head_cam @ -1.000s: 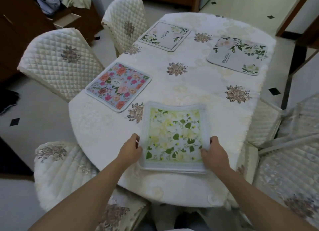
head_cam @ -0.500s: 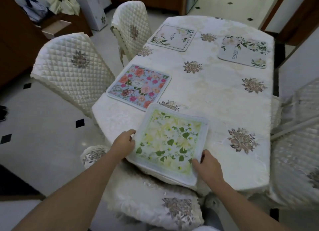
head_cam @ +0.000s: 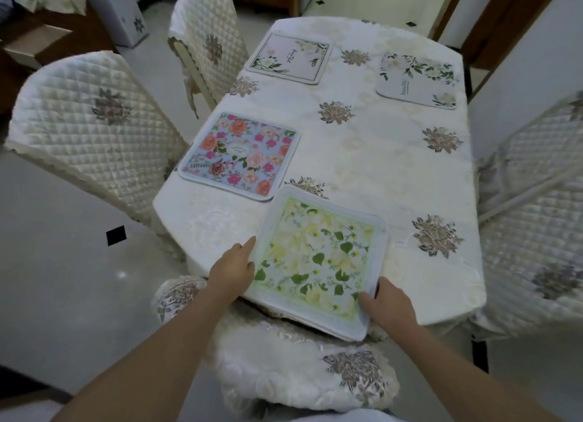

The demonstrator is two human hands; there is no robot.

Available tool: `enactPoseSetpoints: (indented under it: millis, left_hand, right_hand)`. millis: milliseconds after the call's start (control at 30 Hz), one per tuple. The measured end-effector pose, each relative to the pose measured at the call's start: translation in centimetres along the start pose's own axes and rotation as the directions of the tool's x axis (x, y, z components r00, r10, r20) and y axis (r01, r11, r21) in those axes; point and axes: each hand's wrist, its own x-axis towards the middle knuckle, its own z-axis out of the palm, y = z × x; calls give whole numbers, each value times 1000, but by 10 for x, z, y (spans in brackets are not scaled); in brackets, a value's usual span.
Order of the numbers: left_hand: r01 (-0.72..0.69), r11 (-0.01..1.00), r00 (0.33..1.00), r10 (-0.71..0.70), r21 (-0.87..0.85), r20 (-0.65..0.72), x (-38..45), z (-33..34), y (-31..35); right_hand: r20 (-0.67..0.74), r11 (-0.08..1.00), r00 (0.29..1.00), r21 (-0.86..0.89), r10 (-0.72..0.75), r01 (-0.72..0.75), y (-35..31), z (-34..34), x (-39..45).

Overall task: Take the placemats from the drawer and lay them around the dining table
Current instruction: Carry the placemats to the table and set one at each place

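Left hand [head_cam: 234,268]: gripping the left edge of the green placemat [head_cam: 318,260], thumb on top, steadying it for placing.
Pink placemat [head_cam: 240,156]: flat on the table [head_cam: 372,156], just beyond the green one's far-left corner, squared to its chair.
Green placemat: at the table's near edge, near corner hanging over; turned, far corner pointing toward the table's middle; almost square, no clear long axis.
Right hand [head_cam: 386,301]: pinching the near-right corner, likely ready to twist it straight.
White placemats [head_cam: 288,58] [head_cam: 418,80]: at the table's far end.
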Motion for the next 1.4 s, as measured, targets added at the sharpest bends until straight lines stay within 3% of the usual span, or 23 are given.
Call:
enactPoseSetpoints:
  millis: [133,267,467,700,867,1133,1300,1400]
  left_hand:
    - [2,998,1000,0,69,-24,1,0,3]
    - [-3,991,983,-22,-131,-185,7,-6,13]
    - [-56,953,978,-8,-297,-209,28,-21,42]
    - [13,871,977,-115,-490,-178,89,-54,96]
    - [78,763,956,-241,-641,-169,144,-73,140]
    - [130,712,903,-372,-690,-213,236,-64,197]
    - [220,540,840,-528,-812,-123,299,-59,211]
    - [224,522,816,-562,-823,-134,321,-56,219]
  right_hand:
    - [-29,997,1000,-77,8,-10,2,-2,4]
    - [-116,994,993,-112,-17,4,0,-10,2]
    - [-261,998,965,60,25,-10,-3,-35,19]
    - [-360,988,933,151,21,36,-5,-92,85]
    - [-316,977,948,211,33,36,-7,-131,151]
    - [-229,953,973,291,-18,85,0,-180,257]
    - [-221,890,975,445,3,98,-2,-198,310]
    - [-176,852,984,512,-18,107,-7,-200,329]
